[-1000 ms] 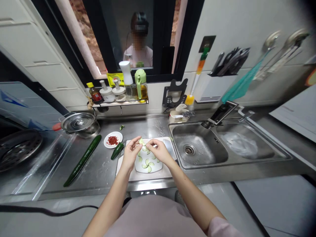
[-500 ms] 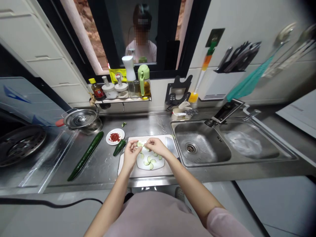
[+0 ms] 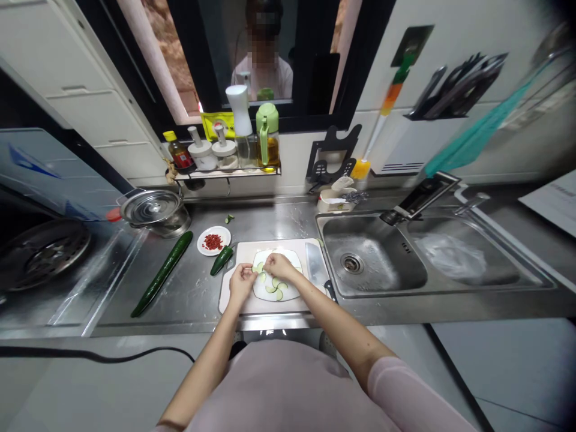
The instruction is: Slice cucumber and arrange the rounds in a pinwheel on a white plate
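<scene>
A white plate [image 3: 292, 292] lies on the pale cutting board [image 3: 246, 248], with several thin cucumber slices [image 3: 275, 290] arranged on it in curved groups. Over the plate's left edge, my left hand [image 3: 242, 282] pinches a cucumber slice [image 3: 259, 268] between thumb and fingers. My right hand [image 3: 281, 266] is just right of it, low over the plate, its fingers drawn together with the tips pointing down; what they hold is hidden. To the right on the board lies a kitchen knife [image 3: 316, 264], its black handle toward me.
Left of the board are a cut cucumber piece [image 3: 221, 261], a small dish [image 3: 200, 245] of red bits, a whole cucumber [image 3: 162, 275] and a lidded steel pot [image 3: 157, 211]. A double sink [image 3: 373, 252] is at the right. Bottles stand on a wall rack [image 3: 229, 174].
My hands have come down closer to the plate, and the left has drawn slightly away from the right. The whole view has shifted a little, so more of the knife shows.
</scene>
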`<action>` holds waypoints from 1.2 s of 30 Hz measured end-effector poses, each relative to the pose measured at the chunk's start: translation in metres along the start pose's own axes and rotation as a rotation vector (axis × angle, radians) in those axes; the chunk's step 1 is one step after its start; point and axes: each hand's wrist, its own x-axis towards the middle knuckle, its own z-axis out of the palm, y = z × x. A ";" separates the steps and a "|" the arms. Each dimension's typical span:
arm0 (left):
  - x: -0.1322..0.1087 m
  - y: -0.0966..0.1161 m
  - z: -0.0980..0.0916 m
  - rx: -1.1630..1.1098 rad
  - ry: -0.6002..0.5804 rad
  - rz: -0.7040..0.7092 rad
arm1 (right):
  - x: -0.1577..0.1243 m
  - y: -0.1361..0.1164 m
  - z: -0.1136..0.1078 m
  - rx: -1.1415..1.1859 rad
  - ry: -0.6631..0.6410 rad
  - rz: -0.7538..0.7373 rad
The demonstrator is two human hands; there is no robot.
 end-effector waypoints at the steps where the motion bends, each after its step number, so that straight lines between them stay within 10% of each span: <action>1: 0.000 -0.003 0.000 0.045 0.006 -0.002 | 0.001 0.001 0.003 -0.014 0.000 0.004; 36: 0.008 -0.014 0.001 0.665 0.009 -0.048 | 0.017 -0.008 0.026 -0.463 -0.028 0.101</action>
